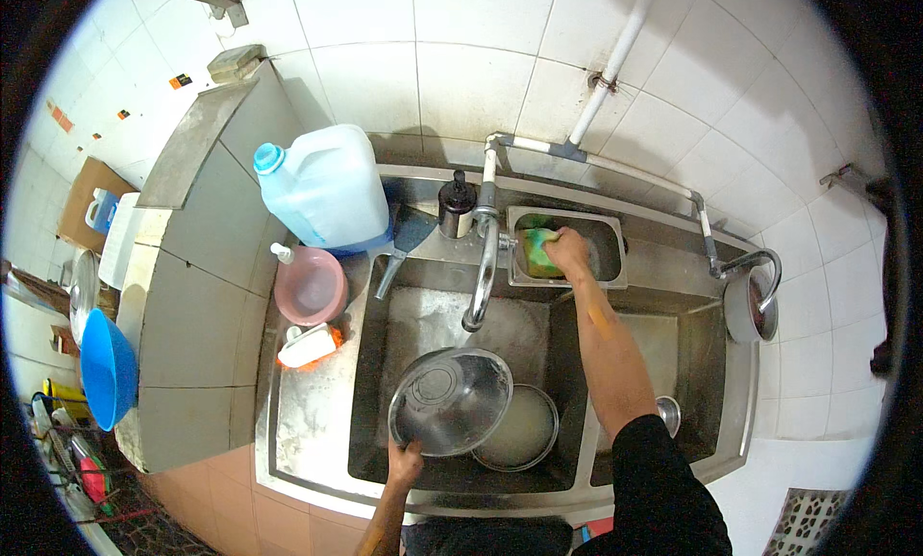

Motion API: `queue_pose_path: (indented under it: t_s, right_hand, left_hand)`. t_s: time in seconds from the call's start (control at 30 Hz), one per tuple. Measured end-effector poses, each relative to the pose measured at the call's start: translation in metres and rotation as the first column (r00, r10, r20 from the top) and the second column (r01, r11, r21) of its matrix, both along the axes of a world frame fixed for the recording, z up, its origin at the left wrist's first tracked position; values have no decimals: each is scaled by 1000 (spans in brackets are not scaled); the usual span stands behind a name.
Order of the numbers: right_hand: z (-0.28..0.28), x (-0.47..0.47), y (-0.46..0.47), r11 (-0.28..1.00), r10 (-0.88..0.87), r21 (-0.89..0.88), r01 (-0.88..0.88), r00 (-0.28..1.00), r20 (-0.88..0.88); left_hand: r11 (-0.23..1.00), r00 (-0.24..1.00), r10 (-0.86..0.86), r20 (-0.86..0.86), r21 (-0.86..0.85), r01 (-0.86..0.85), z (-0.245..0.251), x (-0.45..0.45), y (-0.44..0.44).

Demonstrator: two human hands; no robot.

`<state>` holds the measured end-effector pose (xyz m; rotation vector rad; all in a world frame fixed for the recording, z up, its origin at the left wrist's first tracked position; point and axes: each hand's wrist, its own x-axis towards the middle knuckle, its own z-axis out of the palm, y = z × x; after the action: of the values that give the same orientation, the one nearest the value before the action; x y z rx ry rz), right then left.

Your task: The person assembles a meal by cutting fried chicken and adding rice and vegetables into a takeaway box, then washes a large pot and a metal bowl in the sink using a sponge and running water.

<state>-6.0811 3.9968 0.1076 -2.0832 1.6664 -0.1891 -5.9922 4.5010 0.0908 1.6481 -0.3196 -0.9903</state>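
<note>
My left hand [405, 462] grips the rim of a metal mixing bowl [461, 404], tilted over the left basin of a stainless steel sink [505, 495]. Partly covered by that bowl, a round metal pan [520, 433] with cloudy liquid sits in the basin. Farther off, my right hand [567, 253] holds a green and yellow sponge [539, 252] in a small rectangular metal tray [609, 271] behind the basins. Between my hands a chrome faucet [484, 275] reaches over the left basin.
On the left stand a large plastic jug [328, 188], a pink bowl [310, 286] and a white bottle [308, 347]. A dark pump bottle [456, 203] is behind the faucet, a cleaver [407, 242] beside it. A metal pot [743, 311] stands at right under a second faucet [771, 268].
</note>
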Motion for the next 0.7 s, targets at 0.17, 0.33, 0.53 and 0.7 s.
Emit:
queue_pose_path:
  t_s: [0.17, 0.33, 0.53, 0.7]
  right_hand:
    - [49, 10, 29, 964, 52, -265, 20, 963, 263]
    - [105, -1, 68, 963, 209, -214, -162, 952, 224]
    - [55, 1, 110, 791, -37, 525, -313, 833, 552]
    - [32, 24, 123, 824, -318, 533, -189, 624, 713]
  left_hand:
    - [950, 893, 217, -395, 295, -100, -6, -12, -2]
    - [957, 906, 273, -322, 190, -221, -1, -5, -12]
    - [968, 894, 249, -373, 127, -217, -10, 7, -2]
    - [966, 913, 255, -319, 54, -251, -13, 4, 5]
